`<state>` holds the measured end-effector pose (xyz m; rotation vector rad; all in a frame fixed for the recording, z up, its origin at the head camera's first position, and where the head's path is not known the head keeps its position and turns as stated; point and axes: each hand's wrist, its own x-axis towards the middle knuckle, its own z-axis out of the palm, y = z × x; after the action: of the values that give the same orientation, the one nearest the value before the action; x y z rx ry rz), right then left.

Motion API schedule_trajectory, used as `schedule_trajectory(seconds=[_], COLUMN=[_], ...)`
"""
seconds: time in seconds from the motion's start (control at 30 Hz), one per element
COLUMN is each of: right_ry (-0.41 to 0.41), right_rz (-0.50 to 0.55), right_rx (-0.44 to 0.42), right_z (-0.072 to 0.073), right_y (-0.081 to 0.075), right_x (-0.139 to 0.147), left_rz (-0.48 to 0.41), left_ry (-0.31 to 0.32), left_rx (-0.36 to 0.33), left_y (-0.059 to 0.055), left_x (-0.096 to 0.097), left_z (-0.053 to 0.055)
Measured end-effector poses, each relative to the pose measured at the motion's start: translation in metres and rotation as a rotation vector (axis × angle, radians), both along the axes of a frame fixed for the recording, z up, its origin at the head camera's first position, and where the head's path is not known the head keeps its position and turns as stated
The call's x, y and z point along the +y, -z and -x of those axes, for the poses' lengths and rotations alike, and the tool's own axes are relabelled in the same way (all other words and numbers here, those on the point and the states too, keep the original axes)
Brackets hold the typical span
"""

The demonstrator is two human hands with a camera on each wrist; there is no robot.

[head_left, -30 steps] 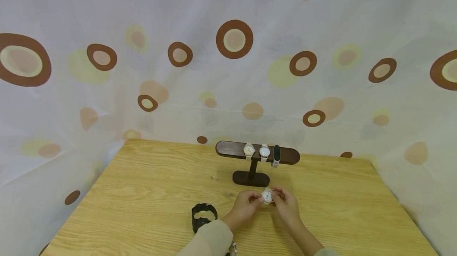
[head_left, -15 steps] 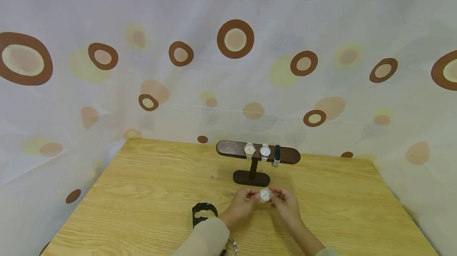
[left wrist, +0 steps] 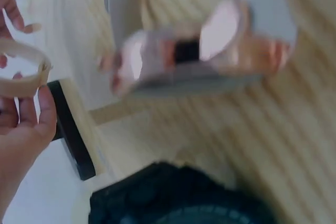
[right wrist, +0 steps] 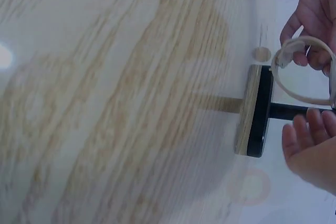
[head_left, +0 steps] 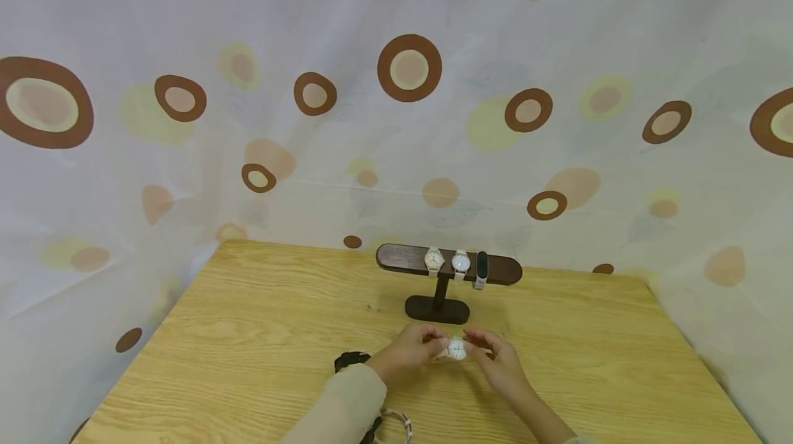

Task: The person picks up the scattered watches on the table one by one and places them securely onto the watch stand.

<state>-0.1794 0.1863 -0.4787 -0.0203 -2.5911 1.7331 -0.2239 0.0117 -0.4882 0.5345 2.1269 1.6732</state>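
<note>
Between both hands, just in front of the stand, is a white-dialled wristwatch with a pale strap. My left hand pinches the strap at the watch's left side. On the other side, my right hand has its fingers spread, the thumb close to the dial; contact is unclear. The strap forms a closed loop in the left wrist view, my left hand on it. In the right wrist view, my right hand lies with loose fingers beside the strap loop.
A dark wooden watch stand behind the hands carries two pale watches and a black-faced fitness band. A black watch lies partly behind my left sleeve, near a light link bracelet. A patterned cloth hangs behind the wooden table.
The wristwatch has shifted slightly left and turned. The right fingers have spread from it. My left forearm has moved left, covering more of the black watch and uncovering the bracelet.
</note>
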Motion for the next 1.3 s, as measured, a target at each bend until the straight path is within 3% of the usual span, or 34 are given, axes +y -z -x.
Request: schedule_trajectory(seconds=[0.13,0.33,0.5,0.6,0.77,0.9,0.97,1.03,1.1,1.2,1.3], right_ry=[-0.142,-0.315,-0.43,-0.451,-0.378,-0.166,-0.05,0.035,0.084,0.111,0.119], right_rz=[0.083,0.089,0.157,0.199,0.209,0.206,0.213,0.224,0.241,0.266,0.297], right_rx=[0.014,-0.008,-0.057,-0.081,-0.114,-0.127,-0.117,-0.095,-0.076,-0.06,-0.069], right_z=[-0.001,0.0,0.0,-0.002,-0.005,-0.008,-0.009,-0.008,-0.008,-0.007,-0.007], right_y=[-0.002,-0.005,-0.002,0.0,-0.001,-0.002,-0.002,-0.002,-0.003,-0.006,-0.009], right_x=[0.005,0.011,0.011,0.009,0.002,-0.009,-0.014,-0.018,-0.02,-0.022,-0.024], left_rz=[0.033,0.136,0.14,0.117,0.086,0.112,0.161,0.231,0.308,0.399,0.432], left_ry=[0.066,0.16,0.187,0.178,0.096,0.038,0.046,0.067,0.087,0.078,0.037], left_rx=[-0.007,0.052,0.067,0.081,0.124,0.146,0.188,0.268,0.391,0.568,0.682], left_y=[-0.007,-0.012,-0.012,-0.011,-0.009,-0.008,-0.007,-0.006,-0.007,-0.008,-0.009], left_x=[-0.003,-0.007,-0.01,-0.011,-0.009,-0.009,-0.011,-0.011,-0.011,-0.01,-0.008], left_z=[0.002,0.007,0.011,0.011,0.011,0.009,0.007,0.004,0.0,-0.005,-0.009])
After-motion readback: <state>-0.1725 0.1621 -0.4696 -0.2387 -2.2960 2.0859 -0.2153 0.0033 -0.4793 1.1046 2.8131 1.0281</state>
